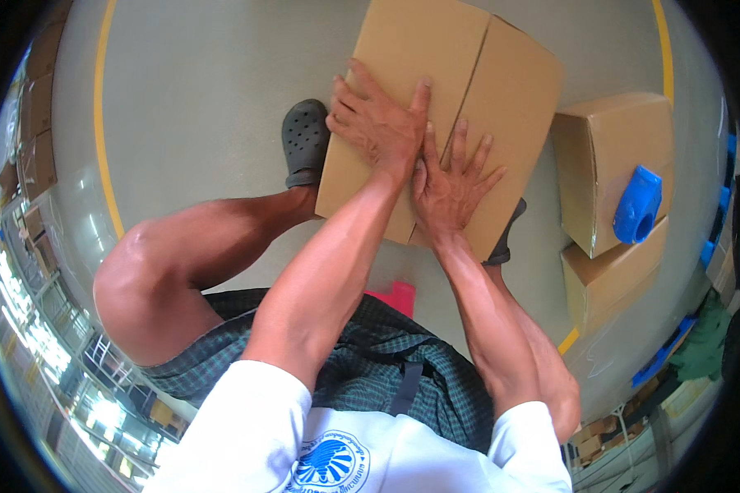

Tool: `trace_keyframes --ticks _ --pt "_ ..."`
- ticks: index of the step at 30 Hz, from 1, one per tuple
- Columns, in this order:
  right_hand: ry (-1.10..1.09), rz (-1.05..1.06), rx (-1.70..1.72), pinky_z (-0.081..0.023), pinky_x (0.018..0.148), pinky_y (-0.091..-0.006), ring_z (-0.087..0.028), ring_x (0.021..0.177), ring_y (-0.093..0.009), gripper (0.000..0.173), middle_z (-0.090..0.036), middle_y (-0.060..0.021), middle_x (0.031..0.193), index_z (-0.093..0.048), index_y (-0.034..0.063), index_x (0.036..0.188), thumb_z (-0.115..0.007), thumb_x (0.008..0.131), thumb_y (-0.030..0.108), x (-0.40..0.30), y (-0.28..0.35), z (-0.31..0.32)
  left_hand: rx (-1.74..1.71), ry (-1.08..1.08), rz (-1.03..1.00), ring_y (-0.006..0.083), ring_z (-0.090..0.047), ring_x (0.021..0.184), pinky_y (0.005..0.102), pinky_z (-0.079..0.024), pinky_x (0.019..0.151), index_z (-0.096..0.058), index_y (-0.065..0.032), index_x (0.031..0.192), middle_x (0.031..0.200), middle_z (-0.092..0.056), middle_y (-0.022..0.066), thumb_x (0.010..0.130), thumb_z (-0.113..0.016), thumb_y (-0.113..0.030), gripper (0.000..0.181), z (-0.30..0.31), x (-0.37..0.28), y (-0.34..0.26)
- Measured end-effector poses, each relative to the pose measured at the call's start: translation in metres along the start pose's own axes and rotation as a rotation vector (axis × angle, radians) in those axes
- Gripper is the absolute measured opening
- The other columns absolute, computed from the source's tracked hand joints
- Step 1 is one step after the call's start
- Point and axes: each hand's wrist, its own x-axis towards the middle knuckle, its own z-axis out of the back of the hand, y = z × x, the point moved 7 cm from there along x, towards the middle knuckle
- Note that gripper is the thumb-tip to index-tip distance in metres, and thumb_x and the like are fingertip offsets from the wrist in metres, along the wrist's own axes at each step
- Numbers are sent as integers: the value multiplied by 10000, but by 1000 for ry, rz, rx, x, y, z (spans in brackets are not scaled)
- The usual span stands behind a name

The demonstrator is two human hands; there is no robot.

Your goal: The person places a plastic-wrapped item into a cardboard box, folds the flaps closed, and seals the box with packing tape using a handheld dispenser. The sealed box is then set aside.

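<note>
A cardboard box stands on the floor between my feet, its two top flaps folded in and meeting at a narrow seam. My left hand lies on the left flap with the fingers spread, their tips near the box's left edge and the thumb towards the seam. Close beside it, my right hand rests palm down over the seam and the right flap, fingers fanned out. Neither hand grasps anything. What the box contains is hidden under the flaps.
To the right are two cardboard boxes, an upper one and a lower one. A blue plastic object with a round hole is on them. Part of something pink plastic shows beneath me. Yellow lines mark the floor.
</note>
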Motion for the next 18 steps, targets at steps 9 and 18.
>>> trace_keyframes --ticks 9,18 --pt "18 32 84 -88 1170 -768 -206 1549 -421 704 -349 -39 1662 -412 145 1574 -609 949 404 3 2 -2 104 84 -308 494 -234 1499 710 -144 1167 -346 -122 1598 1607 -301 289 928 -589 -615 867 -10 10 -28" --pt "-87 51 198 -97 1188 -734 -244 1544 -406 663 -390 -39 1643 -453 118 1545 -637 940 320 -1 0 7 -215 360 -951 317 -504 1351 579 -269 1184 -552 -114 1421 1372 -595 125 989 -562 -466 557 -47 73 -157"
